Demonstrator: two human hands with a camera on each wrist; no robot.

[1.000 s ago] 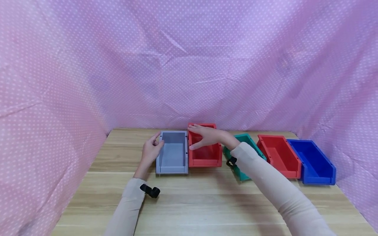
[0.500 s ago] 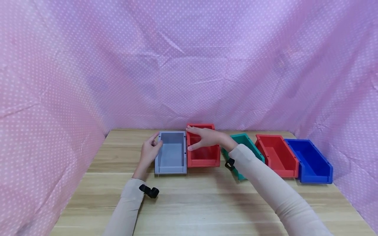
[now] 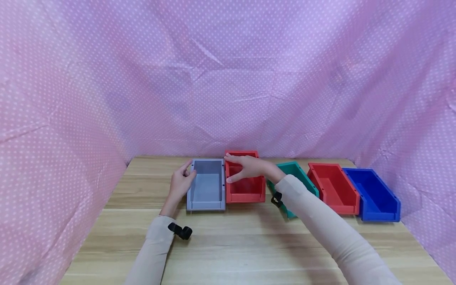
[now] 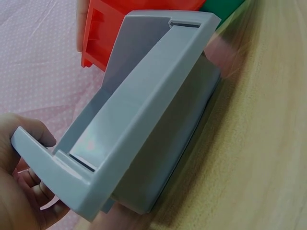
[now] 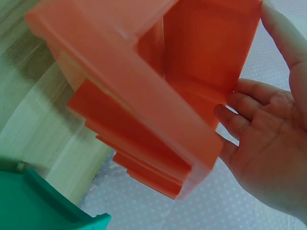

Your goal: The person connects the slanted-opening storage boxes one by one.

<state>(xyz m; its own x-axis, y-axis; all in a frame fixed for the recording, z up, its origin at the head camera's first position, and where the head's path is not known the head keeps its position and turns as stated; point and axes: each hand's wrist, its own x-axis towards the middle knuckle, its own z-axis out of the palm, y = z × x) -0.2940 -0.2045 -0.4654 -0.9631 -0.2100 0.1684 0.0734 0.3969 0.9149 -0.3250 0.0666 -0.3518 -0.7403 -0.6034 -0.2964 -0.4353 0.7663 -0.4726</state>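
Observation:
My left hand grips the left wall of a grey storage bin. In the left wrist view its thumb hooks over the bin's rim, with the other fingers curled beneath on the outside. Right beside it on the right stands a red bin, set slightly farther back. Across this red bin reaches my right hand, thumb and fingers spread toward its left wall by the grey bin. Fingertips of the right hand meet the red bin's edge in the right wrist view, palm visible.
To the right, a green bin lies at an angle, partly hidden under the right forearm. Another red bin and a blue bin stand beyond it. The wooden table ends at a pink dotted cloth behind.
The whole view has shifted very slightly to the left. Both hands keep their places on the grey and red bins, with hardly any motion.

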